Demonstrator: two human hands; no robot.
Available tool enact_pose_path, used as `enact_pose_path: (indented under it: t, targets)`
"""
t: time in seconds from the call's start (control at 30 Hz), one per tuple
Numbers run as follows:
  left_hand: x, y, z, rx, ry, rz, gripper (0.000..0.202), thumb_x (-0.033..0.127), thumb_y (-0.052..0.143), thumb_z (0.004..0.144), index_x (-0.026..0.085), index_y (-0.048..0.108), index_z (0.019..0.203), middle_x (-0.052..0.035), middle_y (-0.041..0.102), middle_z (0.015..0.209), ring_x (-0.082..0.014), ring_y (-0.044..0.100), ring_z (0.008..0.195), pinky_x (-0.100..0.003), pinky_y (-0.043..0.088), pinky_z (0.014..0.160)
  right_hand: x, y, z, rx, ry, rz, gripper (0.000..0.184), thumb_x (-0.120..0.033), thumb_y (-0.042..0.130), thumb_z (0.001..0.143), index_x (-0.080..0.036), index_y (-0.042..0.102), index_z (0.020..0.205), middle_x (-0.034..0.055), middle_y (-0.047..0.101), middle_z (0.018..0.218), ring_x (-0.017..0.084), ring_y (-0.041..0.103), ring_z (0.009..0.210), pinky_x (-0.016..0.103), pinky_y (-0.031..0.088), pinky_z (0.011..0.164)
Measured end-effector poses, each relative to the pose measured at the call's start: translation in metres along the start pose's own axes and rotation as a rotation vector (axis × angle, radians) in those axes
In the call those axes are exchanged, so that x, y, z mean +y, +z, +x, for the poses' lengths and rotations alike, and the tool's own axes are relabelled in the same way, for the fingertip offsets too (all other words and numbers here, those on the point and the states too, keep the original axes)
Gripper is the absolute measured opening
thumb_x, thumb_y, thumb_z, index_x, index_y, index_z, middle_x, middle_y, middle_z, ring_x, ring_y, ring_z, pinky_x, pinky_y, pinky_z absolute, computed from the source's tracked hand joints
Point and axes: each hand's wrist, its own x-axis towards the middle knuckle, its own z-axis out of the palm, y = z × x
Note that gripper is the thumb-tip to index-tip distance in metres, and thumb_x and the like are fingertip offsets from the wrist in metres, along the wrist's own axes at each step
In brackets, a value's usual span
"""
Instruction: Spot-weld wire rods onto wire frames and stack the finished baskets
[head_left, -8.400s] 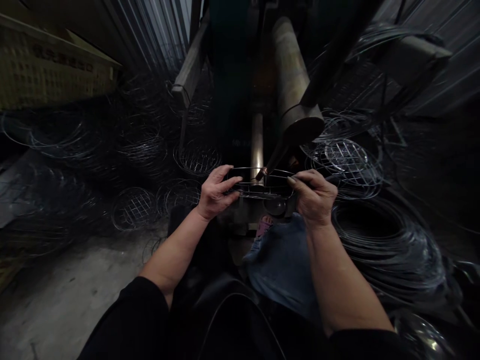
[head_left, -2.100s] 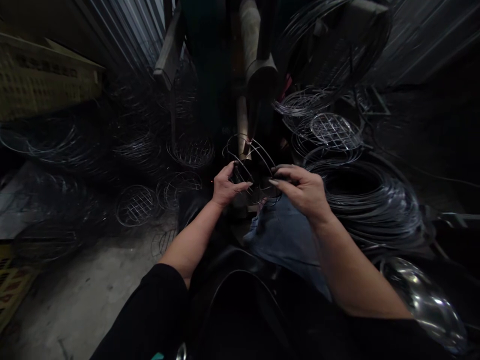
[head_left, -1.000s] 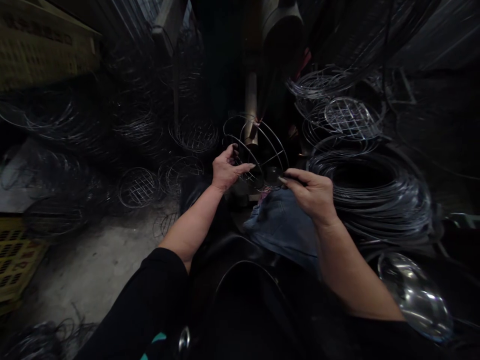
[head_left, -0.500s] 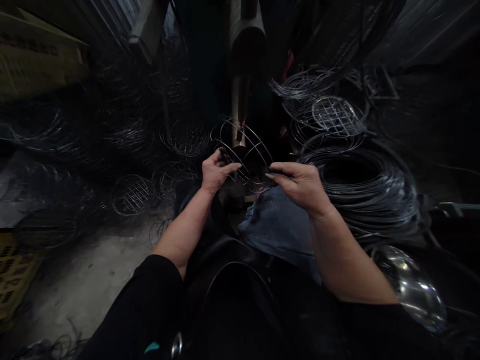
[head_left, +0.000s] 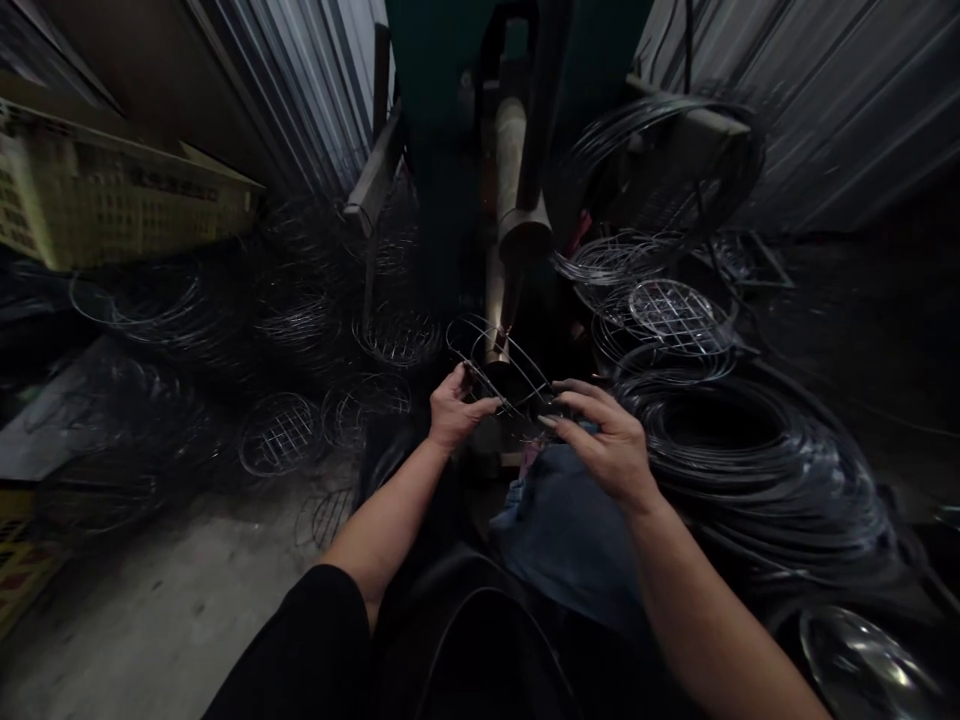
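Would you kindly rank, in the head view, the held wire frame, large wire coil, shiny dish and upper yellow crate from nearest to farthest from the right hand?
1. Wire frame, beside the right hand
2. Large wire coil, on its right
3. Shiny dish, at lower right
4. Yellow crate, at upper left
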Motion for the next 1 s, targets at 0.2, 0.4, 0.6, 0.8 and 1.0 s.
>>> enact_pose_path:
  t: [0.2, 0.4, 0.6, 0.8, 1.0]
  targets:
    - [-0.015, -0.007, 0.012, 0.024, 0.231, 0.199, 0.078, 0.035, 0.088, 0.053, 0.015, 0.060, 0.123, -0.0103, 0.063, 0.120, -0.0235, 0.061, 0.112, -0.038, 0.049, 0.103, 0.017, 0.014, 0.000, 0.066, 0.069, 0.048, 0.008, -0.027, 0.069, 0.079, -0.023, 0.074, 0.083, 0.0050, 0.073, 0.094, 0.020, 0.070, 0.086, 0.034, 0.057, 0.079]
    - [-0.017, -0.010, 0.018, 0.031, 0.467, 0.380, 0.072, 0.036, 0.087, 0.056, 0.015, 0.062, 0.120, -0.0127, 0.066, 0.119, -0.0263, 0.063, 0.111, -0.043, 0.050, 0.102, 0.034, 0.016, -0.013, 0.125, 0.108, 0.009, 0.008, -0.028, 0.069, 0.076, -0.023, 0.074, 0.080, 0.0053, 0.074, 0.090, 0.022, 0.071, 0.085, 0.037, 0.058, 0.081]
    - [-0.016, -0.005, 0.020, 0.017, 0.512, 0.417, 0.072, 0.035, 0.087, 0.056, 0.014, 0.062, 0.120, -0.0139, 0.066, 0.118, -0.0263, 0.063, 0.110, -0.043, 0.049, 0.102, 0.037, 0.016, -0.014, 0.147, 0.151, 0.000, 0.010, -0.032, 0.068, 0.075, -0.024, 0.073, 0.076, 0.0053, 0.074, 0.088, 0.022, 0.071, 0.084, 0.036, 0.059, 0.078]
    - [-0.008, 0.001, 0.023, 0.008, 0.432, 0.374, 0.071, 0.033, 0.088, 0.054, 0.016, 0.064, 0.119, -0.0126, 0.066, 0.119, -0.0269, 0.062, 0.112, -0.043, 0.047, 0.104, 0.040, 0.014, -0.009, 0.156, 0.153, 0.033, 0.007, -0.029, 0.069, 0.075, -0.024, 0.073, 0.078, 0.0049, 0.074, 0.092, 0.021, 0.070, 0.085, 0.036, 0.058, 0.079]
    - [-0.005, 0.003, 0.020, 0.007, 0.315, 0.270, 0.072, 0.030, 0.089, 0.050, 0.015, 0.065, 0.117, -0.0126, 0.066, 0.118, -0.0277, 0.061, 0.113, -0.043, 0.044, 0.106, 0.037, 0.013, -0.007, 0.155, 0.116, 0.052, 0.006, -0.027, 0.071, 0.076, -0.023, 0.074, 0.079, 0.0047, 0.074, 0.090, 0.020, 0.070, 0.085, 0.036, 0.057, 0.081]
